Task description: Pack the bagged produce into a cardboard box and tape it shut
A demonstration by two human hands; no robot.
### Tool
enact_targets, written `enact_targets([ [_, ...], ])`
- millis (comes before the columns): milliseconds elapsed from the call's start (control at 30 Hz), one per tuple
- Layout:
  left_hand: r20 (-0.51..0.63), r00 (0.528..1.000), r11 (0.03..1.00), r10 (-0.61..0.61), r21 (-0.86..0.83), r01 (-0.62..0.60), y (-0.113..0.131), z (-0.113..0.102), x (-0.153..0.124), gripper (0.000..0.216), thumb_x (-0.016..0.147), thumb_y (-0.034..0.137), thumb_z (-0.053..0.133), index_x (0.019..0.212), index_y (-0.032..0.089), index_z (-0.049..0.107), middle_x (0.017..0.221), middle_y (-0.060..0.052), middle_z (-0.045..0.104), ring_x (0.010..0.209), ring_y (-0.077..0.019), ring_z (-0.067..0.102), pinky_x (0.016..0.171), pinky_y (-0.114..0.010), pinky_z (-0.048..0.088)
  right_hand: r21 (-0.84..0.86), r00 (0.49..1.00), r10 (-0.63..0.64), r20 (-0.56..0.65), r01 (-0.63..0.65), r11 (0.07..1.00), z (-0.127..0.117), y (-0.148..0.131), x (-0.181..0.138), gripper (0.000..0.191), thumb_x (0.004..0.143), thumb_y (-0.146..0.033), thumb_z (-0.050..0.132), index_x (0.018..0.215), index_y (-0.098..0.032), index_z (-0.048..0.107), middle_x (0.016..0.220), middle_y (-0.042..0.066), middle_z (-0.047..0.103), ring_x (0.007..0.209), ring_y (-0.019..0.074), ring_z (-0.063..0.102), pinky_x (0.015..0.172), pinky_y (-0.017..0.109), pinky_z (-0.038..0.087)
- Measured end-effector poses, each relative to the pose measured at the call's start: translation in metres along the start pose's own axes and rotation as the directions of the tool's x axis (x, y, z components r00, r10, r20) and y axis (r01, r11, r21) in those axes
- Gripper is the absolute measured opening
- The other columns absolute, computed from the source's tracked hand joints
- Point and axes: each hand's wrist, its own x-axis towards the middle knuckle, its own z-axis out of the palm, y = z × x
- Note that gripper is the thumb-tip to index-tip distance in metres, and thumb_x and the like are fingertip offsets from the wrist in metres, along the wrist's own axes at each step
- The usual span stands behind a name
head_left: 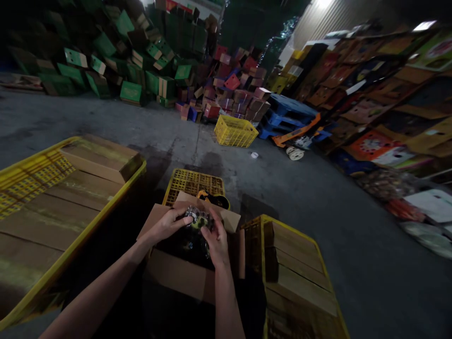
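Over the open cardboard box (183, 275), the left hand (168, 224) and right hand (216, 240) pinch a shiny packet (198, 218) between curled fingers, keeping it above the box's dark inside.

Matt brown cardboard box (176, 275); beside it, glossy yellow plastic lattice crates (192, 182); inside it, shiny crinkled clear-film packet (197, 219); beneath, rough grey concrete floor (318, 202).

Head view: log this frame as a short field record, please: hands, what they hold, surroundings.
left hand: grips shiny wrapped item
right hand: on the same item
under hands: open cardboard box
beyond box: yellow crate
sides: yellow bins with flat cardboard
background: stacked green boxes, blue pallets
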Motion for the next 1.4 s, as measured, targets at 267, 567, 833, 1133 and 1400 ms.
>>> enact_targets([
  [267, -0.023, 1.0, 1.0, -0.012, 0.007, 0.012, -0.005, 0.0, 0.0, 0.041, 0.1, 0.05, 0.053, 0.112, 0.015, 0.072, 0.106, -0.006, 0.075, 0.097, -0.0245, 0.067, 0.091, -0.033, 0.051, 0.04, 0.997, 0.055, 0.052, -0.057, 0.998, 0.001, 0.0, 0.001, 0.063, 0.075, -0.036, 0.086, 0.134, -0.03, 0.065, 0.14, 0.005, 0.065, 0.135, 0.0307, 0.056, 0.118, 0.052, 0.04],
  [567, -0.035, 0.999, 1.0, -0.02, 0.009, 0.02, -0.008, 0.0, 0.001, 0.041, 0.099, 0.05, 0.054, 0.11, 0.015, 0.073, 0.102, -0.006, 0.075, 0.096, -0.0242, 0.067, 0.091, -0.034, 0.051, 0.057, 0.995, 0.059, 0.076, -0.063, 0.996, 0.001, 0.001, 0.0, 0.07, 0.074, -0.031, 0.087, 0.139, -0.033, 0.06, 0.144, 0.003, 0.062, 0.135, 0.0295, 0.056, 0.118, 0.052, 0.041],
  [833, -0.037, 0.999, 0.999, -0.03, 0.02, 0.031, -0.003, 0.0, 0.0, 0.043, 0.098, 0.052, 0.054, 0.111, 0.015, 0.072, 0.102, -0.006, 0.076, 0.093, -0.0239, 0.067, 0.087, -0.032, 0.052, 0.038, 0.996, 0.061, 0.059, -0.063, 0.997, 0.002, -0.001, 0.0, 0.066, 0.076, -0.033, 0.086, 0.137, -0.031, 0.061, 0.145, 0.004, 0.062, 0.137, 0.0301, 0.055, 0.119, 0.053, 0.039],
  [1133, -0.017, 1.0, 1.0, -0.009, 0.006, 0.009, -0.001, 0.0, 0.0, 0.042, 0.099, 0.051, 0.053, 0.112, 0.015, 0.072, 0.104, -0.006, 0.075, 0.094, -0.0235, 0.067, 0.088, -0.033, 0.052, -0.012, 0.998, 0.053, 0.033, -0.052, 0.999, 0.0, 0.001, 0.001, 0.055, 0.077, -0.034, 0.085, 0.129, -0.03, 0.066, 0.134, 0.004, 0.069, 0.127, 0.0293, 0.062, 0.115, 0.049, 0.044],
  [1400, -0.012, 1.0, 1.0, -0.02, -0.008, 0.02, 0.002, 0.001, -0.001, 0.041, 0.098, 0.05, 0.056, 0.115, 0.015, 0.07, 0.108, -0.007, 0.074, 0.099, -0.0244, 0.067, 0.093, -0.034, 0.051, -0.024, 0.996, 0.075, -0.044, -0.076, 0.997, -0.001, 0.004, 0.002, 0.045, 0.078, -0.039, 0.083, 0.119, -0.027, 0.07, 0.122, 0.005, 0.072, 0.112, 0.0281, 0.068, 0.09, 0.04, 0.061],
])
